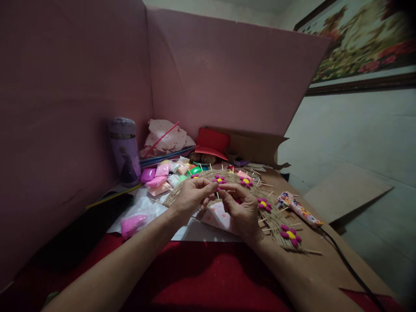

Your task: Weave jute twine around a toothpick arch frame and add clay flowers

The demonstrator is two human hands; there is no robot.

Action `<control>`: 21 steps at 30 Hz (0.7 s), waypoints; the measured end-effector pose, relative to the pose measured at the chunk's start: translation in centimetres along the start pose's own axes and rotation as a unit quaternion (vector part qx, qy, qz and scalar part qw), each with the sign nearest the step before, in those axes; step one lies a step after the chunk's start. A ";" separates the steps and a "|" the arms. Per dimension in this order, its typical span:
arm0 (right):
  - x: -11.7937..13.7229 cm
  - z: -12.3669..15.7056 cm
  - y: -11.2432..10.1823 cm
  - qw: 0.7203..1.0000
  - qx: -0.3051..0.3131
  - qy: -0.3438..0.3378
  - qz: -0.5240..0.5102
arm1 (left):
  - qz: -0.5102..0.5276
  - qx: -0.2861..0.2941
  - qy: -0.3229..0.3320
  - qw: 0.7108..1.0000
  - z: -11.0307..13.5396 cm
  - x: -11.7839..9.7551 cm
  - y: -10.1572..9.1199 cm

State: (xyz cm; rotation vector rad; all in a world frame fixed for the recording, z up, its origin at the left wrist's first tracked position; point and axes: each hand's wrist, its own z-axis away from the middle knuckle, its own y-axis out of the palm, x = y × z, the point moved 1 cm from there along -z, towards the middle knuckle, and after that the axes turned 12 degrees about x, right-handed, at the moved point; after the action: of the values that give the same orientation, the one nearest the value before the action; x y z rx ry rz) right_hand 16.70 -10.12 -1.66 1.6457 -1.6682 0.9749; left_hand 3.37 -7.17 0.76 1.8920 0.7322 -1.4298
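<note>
My left hand (196,193) and my right hand (241,209) meet at the middle with their fingertips pinched together. A small piece of magenta clay (218,189) shows between them, mostly hidden by the fingers. Just beyond lies an arched band of woven twine (279,229) with wooden sticks poking out of its edges. Magenta flowers with yellow centres sit along the band, among them a flower (290,235) at the right end, another flower (264,205) higher up and one (246,181) near the top. Below my hands, a white cloth or paper with pink spots (218,216) is partly covered.
Several small bags of coloured clay (159,181) lie behind at left, and a pink bag (132,225) lies nearer. A purple tumbler (125,151) stands by the pink panel (224,73). At right rests a flower-patterned glue gun (300,210) with a black cord (349,264).
</note>
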 end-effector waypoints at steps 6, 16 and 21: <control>-0.1 0.0 0.0 1.000 0.001 0.004 0.005 | -0.013 -0.002 0.007 1.000 -0.1 0.0 -0.1; -0.1 0.0 0.1 1.000 -0.014 0.012 0.002 | -0.022 -0.066 0.046 0.997 -0.4 0.3 -0.7; -0.3 -0.3 -0.1 0.999 -0.022 0.026 -0.002 | -0.155 -0.245 0.142 0.947 -0.6 -0.7 -2.5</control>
State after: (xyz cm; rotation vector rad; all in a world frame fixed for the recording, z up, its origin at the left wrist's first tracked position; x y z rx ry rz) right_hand 16.79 -9.69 -1.79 1.5815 -1.6387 0.9650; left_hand 1.64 -5.17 1.18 1.6448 1.4330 -1.0200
